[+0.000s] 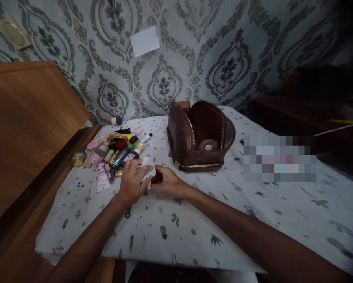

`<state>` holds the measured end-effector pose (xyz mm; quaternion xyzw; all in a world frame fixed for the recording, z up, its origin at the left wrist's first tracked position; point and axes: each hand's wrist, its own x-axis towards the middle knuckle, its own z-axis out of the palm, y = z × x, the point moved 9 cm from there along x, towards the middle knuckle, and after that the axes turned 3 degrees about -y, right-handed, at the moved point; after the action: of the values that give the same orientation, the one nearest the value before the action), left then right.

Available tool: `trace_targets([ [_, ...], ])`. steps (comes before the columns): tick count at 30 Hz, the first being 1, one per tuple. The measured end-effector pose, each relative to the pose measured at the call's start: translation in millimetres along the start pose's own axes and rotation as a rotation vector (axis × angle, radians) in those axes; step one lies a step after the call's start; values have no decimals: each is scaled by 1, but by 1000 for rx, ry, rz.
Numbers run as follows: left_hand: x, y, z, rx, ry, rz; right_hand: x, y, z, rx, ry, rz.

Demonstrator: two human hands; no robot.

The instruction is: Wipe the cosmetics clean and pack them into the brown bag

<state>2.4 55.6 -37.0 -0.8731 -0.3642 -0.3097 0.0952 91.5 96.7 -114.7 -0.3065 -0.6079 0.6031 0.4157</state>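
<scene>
Head view: the left hand (132, 180) presses a white cloth (148, 173) against a small dark red item (158, 179), which the right hand (168, 182) pinches — both on the patterned tablecloth (253, 212) (cosmetics pile (117, 151) just beyond, open brown bag (200, 135) nearby).

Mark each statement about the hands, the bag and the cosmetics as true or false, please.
1. The brown bag stands open. True.
2. The left hand holds a white tissue. True.
3. The cosmetics lie inside the bag. False: they lie in a heap on the cloth, left of the bag.
4. The right hand rests on the bag. False: it is in front of the bag, on a small dark red thing.
5. The cloth is plain white. False: it has small prints.
</scene>
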Motion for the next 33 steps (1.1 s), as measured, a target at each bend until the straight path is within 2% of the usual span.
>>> trace_targets([
  [3,5,-26,11,-232,-94,-238,-4,-8,3,-225,0,-81],
  [5,1,-44,19,-345,-135,-402,-6,-10,5,-245,0,-123],
  [7,-3,-55,23,-383,-153,-482,-7,-9,3,-233,26,-143],
  [11,-9,-57,26,-427,-181,-495,-8,-5,-3,-257,111,-131],
  [15,-13,-53,28,-489,-208,-515,-11,-12,-5,-425,185,-143],
  [20,-16,-55,29,-549,-208,-558,-15,-21,0,-715,193,-213],
  [23,-17,-54,28,-604,-195,-553,-19,-25,3,-765,192,-276],
  [28,-18,-53,27,-648,-163,-526,-17,-25,-1,-630,179,-276],
  [31,-18,-54,25,-674,-150,-530,-14,-18,-12,-406,225,-195],
  [33,-16,-51,21,-672,-136,-486,-12,-10,-19,-270,255,-115],
])
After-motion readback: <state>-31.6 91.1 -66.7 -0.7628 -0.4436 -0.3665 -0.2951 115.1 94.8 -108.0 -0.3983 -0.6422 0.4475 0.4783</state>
